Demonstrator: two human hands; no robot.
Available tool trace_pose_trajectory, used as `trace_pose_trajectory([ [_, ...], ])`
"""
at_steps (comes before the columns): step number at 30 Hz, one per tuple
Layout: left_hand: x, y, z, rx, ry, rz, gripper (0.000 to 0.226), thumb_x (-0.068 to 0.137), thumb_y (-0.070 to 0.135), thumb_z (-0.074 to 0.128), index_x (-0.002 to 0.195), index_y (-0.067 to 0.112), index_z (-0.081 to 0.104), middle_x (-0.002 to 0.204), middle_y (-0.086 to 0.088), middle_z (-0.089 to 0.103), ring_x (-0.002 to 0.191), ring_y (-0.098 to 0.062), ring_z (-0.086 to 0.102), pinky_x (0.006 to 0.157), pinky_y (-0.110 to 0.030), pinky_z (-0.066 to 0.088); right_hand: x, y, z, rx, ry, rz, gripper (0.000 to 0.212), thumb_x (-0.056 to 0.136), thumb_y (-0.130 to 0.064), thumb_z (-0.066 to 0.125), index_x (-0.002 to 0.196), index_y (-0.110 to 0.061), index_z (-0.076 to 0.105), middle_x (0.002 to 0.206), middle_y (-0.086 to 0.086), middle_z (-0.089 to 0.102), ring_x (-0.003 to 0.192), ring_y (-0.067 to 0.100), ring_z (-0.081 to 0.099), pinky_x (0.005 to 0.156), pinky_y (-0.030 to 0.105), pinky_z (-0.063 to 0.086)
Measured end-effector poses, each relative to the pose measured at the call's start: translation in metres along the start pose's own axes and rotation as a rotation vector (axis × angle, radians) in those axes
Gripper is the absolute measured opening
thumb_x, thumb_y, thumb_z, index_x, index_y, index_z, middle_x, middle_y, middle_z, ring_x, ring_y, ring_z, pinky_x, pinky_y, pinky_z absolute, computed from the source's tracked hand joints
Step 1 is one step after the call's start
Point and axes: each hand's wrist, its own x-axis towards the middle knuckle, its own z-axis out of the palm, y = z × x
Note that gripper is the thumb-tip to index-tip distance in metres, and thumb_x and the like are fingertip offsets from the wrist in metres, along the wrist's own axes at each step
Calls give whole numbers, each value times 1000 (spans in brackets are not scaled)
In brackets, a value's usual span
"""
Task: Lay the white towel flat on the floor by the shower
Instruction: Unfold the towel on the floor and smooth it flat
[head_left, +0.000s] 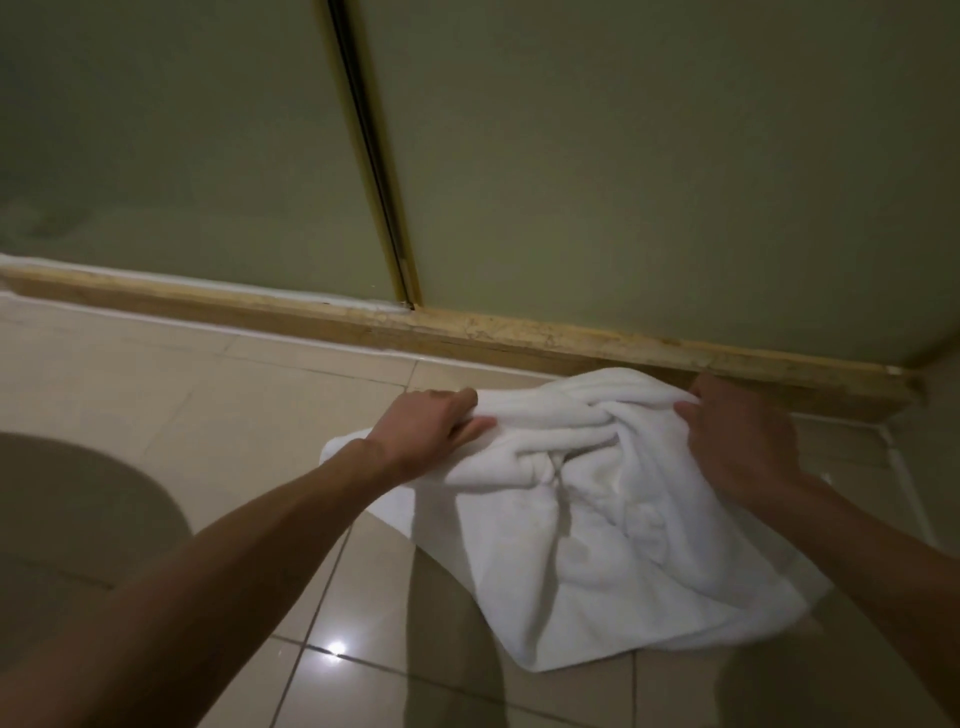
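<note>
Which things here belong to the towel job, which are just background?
Job: crumpled white terry towel; left hand, right hand, both gripping its far edge; glossy beige floor tiles; frosted glass shower door.
Background: worn tan door sill; dark rounded shape, left.

The towel (597, 519) is plain white all over, with no stripes or pictures. The floor (218, 395) is shiny cream tiles with thin dark lines between them, making big squares. The shower doors (649, 156) are cloudy grey-green, with a gold strip (371, 156) between them and a yellow-brown sill (467, 332) below, marked with pale scratches
</note>
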Motion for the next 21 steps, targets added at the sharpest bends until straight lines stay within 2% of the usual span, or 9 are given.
trace_pose_trajectory([
  [2,-11,-2,0,20,-2,0,32,96,47,47,77,23,36,69,2,48,58,-19,41,57,-30,28,-2,7,1,-38,7,7,16,94,-27,53,80,-18,51,86,10,64,83,32,62,65,31,32],
  [6,-32,-10,-3,60,-42,-14,32,97,46,45,79,20,37,74,-4,56,63,-28,52,58,-31,30,-10,30,-1,-12,7,70,16,89,-22,58,78,-19,46,88,14,64,86,35,62,65,33,33],
  [8,-44,-15,-2,78,-51,-4,32,98,47,44,79,21,38,75,-6,59,63,-28,54,57,-31,31,-16,40,-2,25,-29,79,6,87,-14,61,88,-14,55,94,20,65,93,39,62,71,39,38],
  [9,-50,-16,-1,82,-58,2,32,98,46,44,79,21,38,75,-7,60,64,-29,54,57,-31,31,-18,43,-3,33,-57,96,9,86,-12,61,95,-9,58,98,22,64,96,40,61,76,42,40],
  [10,-56,-17,-1,86,-70,5,32,98,46,44,79,21,37,75,-7,60,64,-30,55,57,-32,32,-20,48,-2,13,-83,111,11,87,-11,60,97,-7,59,96,23,64,95,41,60,79,43,42],
  [13,-77,-25,1,87,-102,-14,36,97,49,39,75,21,36,69,-4,56,61,-28,53,57,-31,30,-28,57,-9,-123,-143,206,7,90,-19,54,85,-14,51,84,17,61,83,36,61,77,41,48],
  [17,-95,-23,1,95,-108,-43,44,87,60,18,69,24,34,62,3,46,55,-22,44,56,-29,28,-36,63,-14,-84,-199,251,11,92,-22,55,88,-11,55,106,22,62,103,38,59,89,44,45],
  [19,-91,-14,1,163,-119,-28,47,84,62,14,71,23,38,69,1,51,60,-24,51,57,-29,28,-34,59,-13,-98,-254,238,15,94,-24,52,96,-10,58,113,21,61,106,37,57,90,43,45],
  [21,-79,-3,1,197,-107,-35,50,83,62,18,83,22,49,84,-2,57,73,-25,57,61,-30,32,-31,51,-13,-100,-278,249,22,95,-27,49,106,-9,58,119,20,59,110,37,56,92,43,45],
])
